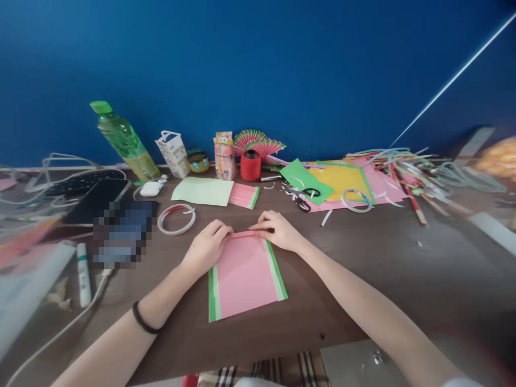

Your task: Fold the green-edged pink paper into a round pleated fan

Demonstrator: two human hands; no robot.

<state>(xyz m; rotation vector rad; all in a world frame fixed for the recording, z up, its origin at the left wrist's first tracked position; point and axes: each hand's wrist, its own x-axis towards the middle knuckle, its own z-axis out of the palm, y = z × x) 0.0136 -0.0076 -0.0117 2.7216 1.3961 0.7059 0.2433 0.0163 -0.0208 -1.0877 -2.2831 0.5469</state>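
On the dark table (pixel 322 301) lies a pink sheet of paper (pixel 245 279) with green and pale green strips along its left and right sides. Its far edge is folded over into a narrow band. My left hand (pixel 209 244) pinches the left end of that fold, fingers closed. At the right end, my right hand (pixel 278 231) grips the fold between thumb and fingers. Just beyond the hands are a pale green sheet (pixel 201 191) and a pleated pink paper strip (pixel 244 195) with a green end. A tape roll (pixel 176 219) sits left of my left hand.
Scissors (pixel 303 204), paper scraps, green paper (pixel 306 183), yellow paper (pixel 342 180) and another tape roll (pixel 357 200) lie at right. A green bottle (pixel 127 142), milk carton (pixel 173 155), red container (pixel 250 165) and pleated fans (pixel 258 144) stand by the blue wall. A phone (pixel 131 234) and marker (pixel 84 274) lie left.
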